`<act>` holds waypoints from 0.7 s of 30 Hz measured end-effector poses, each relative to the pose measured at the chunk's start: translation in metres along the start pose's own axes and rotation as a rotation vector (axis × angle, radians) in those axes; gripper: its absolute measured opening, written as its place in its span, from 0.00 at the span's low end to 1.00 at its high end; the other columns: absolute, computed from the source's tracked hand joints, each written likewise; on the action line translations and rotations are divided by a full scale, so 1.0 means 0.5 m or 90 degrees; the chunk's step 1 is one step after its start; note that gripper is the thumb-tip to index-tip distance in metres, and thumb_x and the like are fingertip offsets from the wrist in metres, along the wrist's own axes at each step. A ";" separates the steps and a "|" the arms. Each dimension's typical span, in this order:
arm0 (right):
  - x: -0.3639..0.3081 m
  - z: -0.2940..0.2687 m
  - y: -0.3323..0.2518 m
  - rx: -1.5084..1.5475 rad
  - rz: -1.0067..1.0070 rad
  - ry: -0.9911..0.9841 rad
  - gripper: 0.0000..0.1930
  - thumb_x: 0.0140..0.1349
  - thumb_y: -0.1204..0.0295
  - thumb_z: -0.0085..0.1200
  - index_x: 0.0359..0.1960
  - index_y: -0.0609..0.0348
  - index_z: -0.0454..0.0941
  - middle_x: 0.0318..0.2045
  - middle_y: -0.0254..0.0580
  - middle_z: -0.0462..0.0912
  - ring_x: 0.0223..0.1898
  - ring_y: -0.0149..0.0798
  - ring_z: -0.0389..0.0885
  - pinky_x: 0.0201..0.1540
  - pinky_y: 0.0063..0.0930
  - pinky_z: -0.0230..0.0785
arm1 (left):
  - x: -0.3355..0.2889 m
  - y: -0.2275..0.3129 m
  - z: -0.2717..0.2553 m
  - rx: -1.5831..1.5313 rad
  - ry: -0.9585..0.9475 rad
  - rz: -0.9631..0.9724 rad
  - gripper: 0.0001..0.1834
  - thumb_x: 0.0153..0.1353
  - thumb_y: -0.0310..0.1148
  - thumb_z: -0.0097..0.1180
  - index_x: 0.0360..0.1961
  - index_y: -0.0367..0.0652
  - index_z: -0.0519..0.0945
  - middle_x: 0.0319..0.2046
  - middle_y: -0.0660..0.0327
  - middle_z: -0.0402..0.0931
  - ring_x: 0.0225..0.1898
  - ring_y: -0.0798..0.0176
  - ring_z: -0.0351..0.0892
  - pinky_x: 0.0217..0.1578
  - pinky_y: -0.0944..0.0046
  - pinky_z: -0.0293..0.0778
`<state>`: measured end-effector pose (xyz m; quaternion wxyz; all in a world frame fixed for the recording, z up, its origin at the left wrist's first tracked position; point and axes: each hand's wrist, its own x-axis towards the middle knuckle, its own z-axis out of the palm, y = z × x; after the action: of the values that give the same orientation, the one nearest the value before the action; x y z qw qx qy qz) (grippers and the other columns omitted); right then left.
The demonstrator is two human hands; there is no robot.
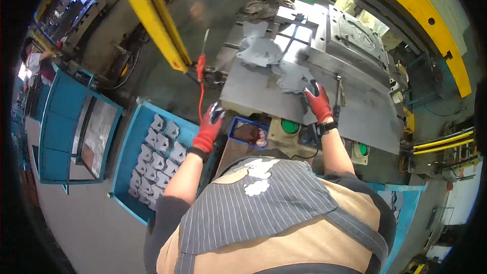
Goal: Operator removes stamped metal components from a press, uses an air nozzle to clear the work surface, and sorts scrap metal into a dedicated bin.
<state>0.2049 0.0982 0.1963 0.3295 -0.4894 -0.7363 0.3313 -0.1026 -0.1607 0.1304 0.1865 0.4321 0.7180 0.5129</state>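
My left hand [211, 126], in a red glove with dark fingertips, is beside the near left corner of the metal work table [264, 96]. Its fingers are loosely bent and apart, with nothing visible in them. My right hand [319, 103], gloved alike, reaches over the table with thumb and fingers spread. Its fingertips are at the edge of a flat grey metal part [294, 77]; whether they touch it I cannot tell. Farther back lie another irregular metal part [259, 52] and a smaller piece [254, 29]. A metal hand tool [339, 91] lies right of my right hand.
A heavy die block [350, 45] stands at the table's far right. Left is a blue bin [122, 172] holding several metal parts. A small blue basket [235, 136] and green round buttons [289, 126] sit below the table edge. A yellow post [152, 18] and red air hose [202, 99] stand left.
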 end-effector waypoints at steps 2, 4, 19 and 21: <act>0.071 -0.011 0.052 0.002 -0.023 -0.026 0.35 0.47 0.59 0.61 0.56 0.63 0.64 0.54 0.54 0.69 0.56 0.48 0.66 0.58 0.33 0.58 | 0.081 0.036 0.106 -0.066 -0.072 0.039 0.31 0.53 0.35 0.58 0.58 0.41 0.63 0.47 0.51 0.72 0.49 0.56 0.72 0.50 0.63 0.66; 0.143 -0.020 0.087 -0.054 -0.066 -0.100 0.38 0.46 0.59 0.62 0.58 0.64 0.61 0.57 0.56 0.64 0.59 0.50 0.63 0.60 0.34 0.55 | 0.145 0.168 0.204 -0.026 -0.155 0.087 0.32 0.52 0.38 0.58 0.57 0.42 0.64 0.49 0.49 0.70 0.51 0.53 0.71 0.52 0.61 0.65; 0.368 0.051 0.170 -0.010 -0.043 -0.556 0.42 0.36 0.76 0.65 0.58 0.62 0.60 0.48 0.46 0.71 0.47 0.41 0.70 0.46 0.32 0.65 | 0.251 0.212 0.468 0.410 -0.193 0.046 0.58 0.24 0.41 0.71 0.61 0.38 0.55 0.48 0.39 0.66 0.49 0.40 0.67 0.50 0.48 0.65; 0.374 0.051 0.167 0.084 0.012 -0.595 0.34 0.41 0.78 0.61 0.55 0.61 0.64 0.39 0.44 0.76 0.33 0.39 0.77 0.32 0.31 0.70 | 0.255 0.190 0.486 0.391 -0.149 0.055 0.57 0.24 0.39 0.71 0.60 0.38 0.56 0.45 0.41 0.68 0.46 0.42 0.70 0.46 0.48 0.67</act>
<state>0.1692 0.2948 0.1444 -0.0102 -0.2726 -0.7786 0.5651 0.0398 0.0920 0.1397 0.1071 0.5541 0.7938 0.2266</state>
